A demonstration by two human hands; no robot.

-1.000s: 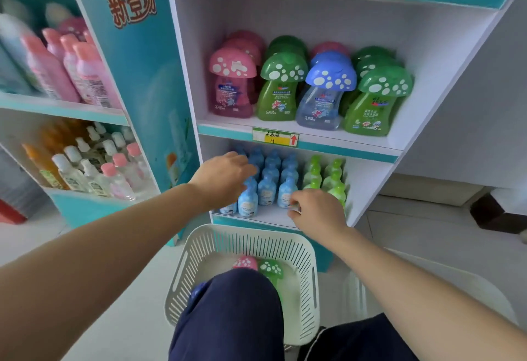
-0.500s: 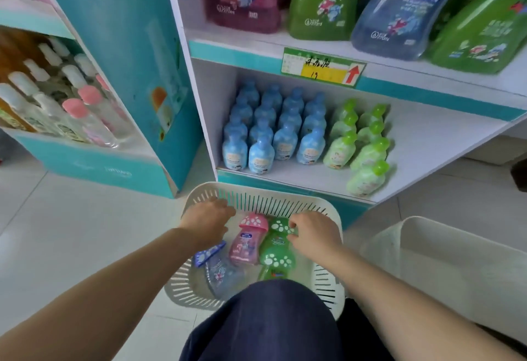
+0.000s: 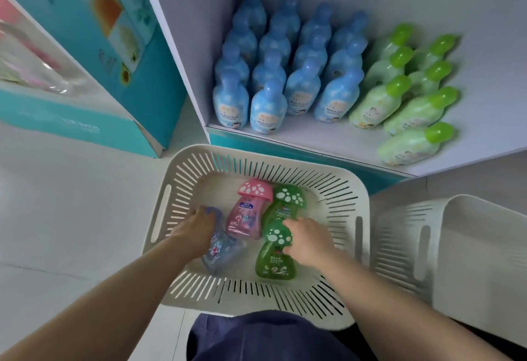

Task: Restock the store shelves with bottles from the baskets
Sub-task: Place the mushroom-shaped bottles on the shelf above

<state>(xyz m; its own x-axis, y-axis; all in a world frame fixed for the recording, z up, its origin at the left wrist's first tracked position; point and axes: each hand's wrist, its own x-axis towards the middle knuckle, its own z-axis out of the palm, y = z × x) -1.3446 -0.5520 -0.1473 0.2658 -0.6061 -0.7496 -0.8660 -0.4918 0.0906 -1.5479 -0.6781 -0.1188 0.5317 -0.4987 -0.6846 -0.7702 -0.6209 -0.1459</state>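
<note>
Two arms reach into basket (image 3: pixel 285 167); left hand (image 3: pixel 196 228) grips blue bottle (image 3: pixel 221 253), right hand (image 3: pixel 309 242) nearer green bottle (image 3: pixel 272 261).

We count 2 baskets (image 3: pixel 182 166), 1 pink mushroom bottle (image 3: pixel 247 212), 2 green mushroom bottles (image 3: pixel 272 261), 1 blue mushroom bottle (image 3: pixel 222 252), 7 green shelf bottles (image 3: pixel 376 104).

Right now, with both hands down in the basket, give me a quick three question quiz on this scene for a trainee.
1. True or false: the right hand grips the pink bottle.
2. How many bottles lie in the basket that the hands reach into? A two, B four, C six.
3. What colour is the bottle under the left hand?
Key: 1 false, it grips the nearer green bottle; 2 B; 3 blue, the blue bottle.
</note>
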